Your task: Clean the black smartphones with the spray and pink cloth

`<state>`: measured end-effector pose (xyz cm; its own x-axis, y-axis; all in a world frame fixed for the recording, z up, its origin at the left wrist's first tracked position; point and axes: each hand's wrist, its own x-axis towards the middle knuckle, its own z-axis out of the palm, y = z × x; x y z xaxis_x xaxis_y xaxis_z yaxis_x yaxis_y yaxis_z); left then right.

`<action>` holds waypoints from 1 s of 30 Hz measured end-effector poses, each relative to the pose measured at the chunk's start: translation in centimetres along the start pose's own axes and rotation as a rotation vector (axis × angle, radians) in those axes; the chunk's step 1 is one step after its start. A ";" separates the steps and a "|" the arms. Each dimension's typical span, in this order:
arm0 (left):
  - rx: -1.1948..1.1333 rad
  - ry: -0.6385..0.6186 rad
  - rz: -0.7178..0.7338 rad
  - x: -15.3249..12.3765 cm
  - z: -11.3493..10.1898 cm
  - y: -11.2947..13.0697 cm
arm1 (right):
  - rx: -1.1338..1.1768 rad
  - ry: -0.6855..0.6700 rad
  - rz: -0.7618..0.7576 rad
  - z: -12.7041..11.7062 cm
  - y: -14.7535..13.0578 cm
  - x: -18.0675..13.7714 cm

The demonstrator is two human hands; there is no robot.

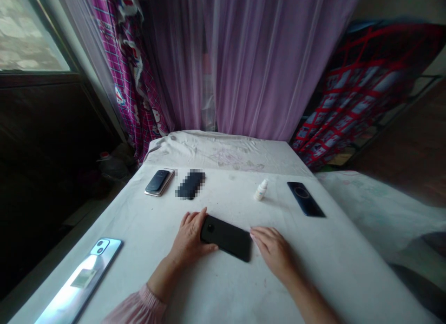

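A black smartphone (228, 238) lies back side up on the white-covered table, its camera module toward the left end. My left hand (191, 234) grips that left end, with the thumb along the near edge and the fingers at the far edge. Beside the phone's right end rests my right hand (273, 249), its fingers stretched out and their tips at the far right corner. Whether those fingertips press on the phone I cannot tell.
Two stacked phones (158, 181) and a pixelated dark object (191, 184) lie beyond my left hand. A small white bottle (261, 190) stands upright, left of a dark blue phone (305, 199). A shiny silver-blue phone (81, 280) lies near left. Purple curtains (258, 59) hang behind the table.
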<state>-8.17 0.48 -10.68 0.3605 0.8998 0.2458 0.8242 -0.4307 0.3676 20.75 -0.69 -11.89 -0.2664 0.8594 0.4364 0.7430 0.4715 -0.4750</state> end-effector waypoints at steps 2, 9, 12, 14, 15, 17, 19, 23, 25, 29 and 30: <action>0.044 0.036 -0.016 0.1 0.1 0.6 | 0.003 0.091 0.066 -0.6 1.4 -1.1; 0.185 0.197 -0.196 -1.0 1.5 3.2 | 0.096 0.233 0.158 0.1 0.1 0.0; 0.141 0.161 -0.170 -2.4 1.5 3.1 | 0.079 0.246 0.116 0.5 -0.8 1.3; 0.100 0.123 -0.132 -3.3 1.3 2.5 | 0.049 0.233 0.075 1.0 -0.9 2.0; 0.083 0.104 -0.118 -3.7 1.1 2.2 | 0.026 0.216 0.053 1.2 -0.9 2.2; 0.050 0.064 -0.102 -4.1 0.7 1.5 | -0.033 0.160 0.020 1.8 -0.9 2.4; 0.020 0.030 -0.095 -4.2 0.3 1.0 | -0.095 0.102 0.005 2.3 -0.9 2.3; -0.009 0.024 -0.087 -3.9 0.0 0.9 | -0.208 0.034 -0.008 2.8 -2.0 1.5; -0.013 0.040 -0.075 -3.7 0.0 1.2 | -0.248 -0.012 -0.025 2.9 -3.3 1.1; -0.007 0.095 -0.077 -3.5 0.2 2.0 | -0.285 -0.140 -0.086 3.1 -6.3 0.5; -0.003 0.107 -0.084 -3.5 0.3 2.2 | -0.289 -0.171 -0.112 3.1 -6.7 0.3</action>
<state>-7.47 -3.57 -11.01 0.2412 0.9203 0.3081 0.8483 -0.3541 0.3937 13.75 -2.97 -10.91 -0.4370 0.8375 0.3279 0.8398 0.5105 -0.1848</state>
